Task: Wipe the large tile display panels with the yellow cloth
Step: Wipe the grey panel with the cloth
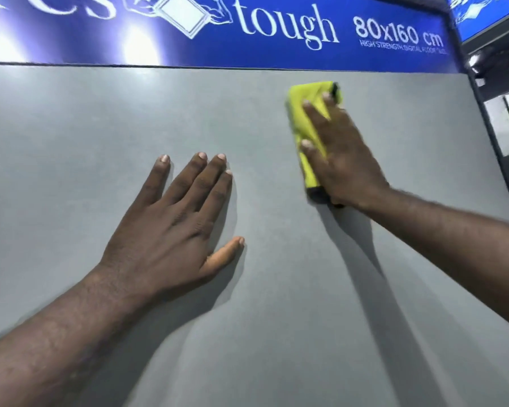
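Grey and matte, the tile panel [100, 118] takes your left hand [171, 218] flat, fingers straight and slightly spread. Your right hand [341, 160] presses the folded yellow cloth [306, 118] against the panel's upper right, fingers extended over it, just below the blue sign [276, 27].

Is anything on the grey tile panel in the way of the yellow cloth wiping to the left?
Yes. The left hand lies flat on the large grey tile panel, left of and below the folded yellow cloth under the right hand; a leftward sweep would likely meet it.
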{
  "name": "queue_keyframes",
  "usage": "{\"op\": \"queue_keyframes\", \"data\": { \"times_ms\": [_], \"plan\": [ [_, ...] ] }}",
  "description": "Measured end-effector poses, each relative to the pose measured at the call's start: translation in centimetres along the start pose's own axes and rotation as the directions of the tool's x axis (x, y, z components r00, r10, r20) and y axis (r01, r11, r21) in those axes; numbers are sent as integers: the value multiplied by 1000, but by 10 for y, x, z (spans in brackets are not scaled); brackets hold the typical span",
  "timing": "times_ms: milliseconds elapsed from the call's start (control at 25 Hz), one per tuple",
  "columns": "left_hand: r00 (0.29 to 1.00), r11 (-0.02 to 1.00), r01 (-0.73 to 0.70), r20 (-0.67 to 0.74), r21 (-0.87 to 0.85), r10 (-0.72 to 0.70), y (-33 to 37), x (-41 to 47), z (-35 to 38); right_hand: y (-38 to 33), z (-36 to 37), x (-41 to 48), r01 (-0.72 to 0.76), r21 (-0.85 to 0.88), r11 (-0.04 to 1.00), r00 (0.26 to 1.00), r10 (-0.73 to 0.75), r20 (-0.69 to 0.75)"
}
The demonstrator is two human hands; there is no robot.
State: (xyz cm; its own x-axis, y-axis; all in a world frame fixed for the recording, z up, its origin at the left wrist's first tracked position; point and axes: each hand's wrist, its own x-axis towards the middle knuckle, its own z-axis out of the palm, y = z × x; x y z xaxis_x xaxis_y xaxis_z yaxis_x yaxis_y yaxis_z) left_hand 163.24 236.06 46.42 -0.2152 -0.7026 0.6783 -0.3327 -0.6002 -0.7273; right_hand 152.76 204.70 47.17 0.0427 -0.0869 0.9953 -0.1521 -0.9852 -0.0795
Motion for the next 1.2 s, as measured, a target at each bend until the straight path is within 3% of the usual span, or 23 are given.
{"op": "queue_keyframes", "data": {
  "times_ms": [80, 120, 200, 280, 320, 400, 440, 480, 520, 560, 640, 680, 720, 760, 800, 840, 880, 920, 960, 1040, 1120, 1160, 1200],
  "plan": [
    [1000, 1000, 2, 0, 0, -2, 20, 17, 5, 39, 4, -25, -194, 8, 981, 981, 194, 9],
    [1000, 1000, -4, -3, -5, 4, 30, 26, 7, 52, 4, -46, -164, -14, 986, 986, 164, 15],
    [1000, 1000, -18, -5, -3, 18, 51, 48, 12, 75, -4, -68, 137, -14, 990, 987, -136, 81],
    [999, 999, -35, 0, 1, 35, 69, 75, 18, 107, -21, -46, 468, -38, 883, 873, -455, 175],
    [999, 999, -35, 3, -3, 35, 78, 88, 21, 124, -25, -30, 529, -91, 844, 841, -506, 190],
    [1000, 1000, -3, 10, 1, 3, 95, 106, 27, 160, -21, -14, 351, -77, 933, 933, -342, 112],
    [1000, 1000, 20, 13, 11, -20, 104, 112, 31, 176, -16, -18, 117, -14, 993, 992, -116, 59],
    [999, 999, 35, 12, 18, -36, 113, 116, 35, 187, -8, -30, -111, 39, 993, 993, 109, 39],
    [999, 999, 40, 5, 20, -40, 121, 120, 39, 190, -1, -45, -230, 72, 971, 972, 226, 56],
    [999, 999, 41, 3, 18, -41, 129, 123, 41, 189, 2, -57, -219, 65, 973, 973, 213, 91],
    [999, 999, 46, 11, 11, -46, 140, 130, 43, 186, -8, -55, 59, 97, 994, 984, -75, 163],
    [999, 999, 52, 12, 3, -52, 144, 134, 43, 188, -15, -41, 217, 80, 973, 954, -229, 193],
    [998, 998, 55, 6, -6, -55, 147, 137, 44, 193, -19, -25, 313, 38, 949, 931, -314, 185],
    [999, 999, 53, -4, -13, -53, 150, 139, 45, 203, -18, -11, 308, 5, 952, 942, -305, 143],
    [999, 999, 47, -16, -15, -47, 152, 140, 47, 213, -14, -4, 178, 2, 984, 982, -177, 71],
    [999, 999, 42, -27, -16, -43, 155, 141, 49, 221, -11, -6, -48, 26, 999, 999, 48, 1],
    [998, 999, 43, -37, -18, -43, 159, 142, 51, 226, -7, -16, -250, 44, 967, 967, 252, -45],
    [998, 999, 48, -43, -17, -49, 162, 143, 53, 224, -3, -33, -344, 25, 939, 937, 345, -51],
    [997, 998, 56, -45, -12, -56, 166, 145, 55, 219, 0, -52, -310, -23, 950, 950, 309, -32],
    [996, 997, 77, -40, 4, -77, 174, 151, 58, 211, -8, -63, 12, -17, 1000, 997, -11, 76],
    [996, 996, 92, -22, -3, -92, 185, 158, 58, 218, -27, -34, 310, 15, 951, 939, -308, 153],
    [996, 996, 93, -8, -16, -93, 190, 162, 57, 233, -31, -17, 341, -8, 940, 930, -336, 151],
    [996, 996, 85, 0, -31, -85, 193, 167, 57, 252, -34, -4, 255, -19, 967, 959, -250, 137]
  ]
}}
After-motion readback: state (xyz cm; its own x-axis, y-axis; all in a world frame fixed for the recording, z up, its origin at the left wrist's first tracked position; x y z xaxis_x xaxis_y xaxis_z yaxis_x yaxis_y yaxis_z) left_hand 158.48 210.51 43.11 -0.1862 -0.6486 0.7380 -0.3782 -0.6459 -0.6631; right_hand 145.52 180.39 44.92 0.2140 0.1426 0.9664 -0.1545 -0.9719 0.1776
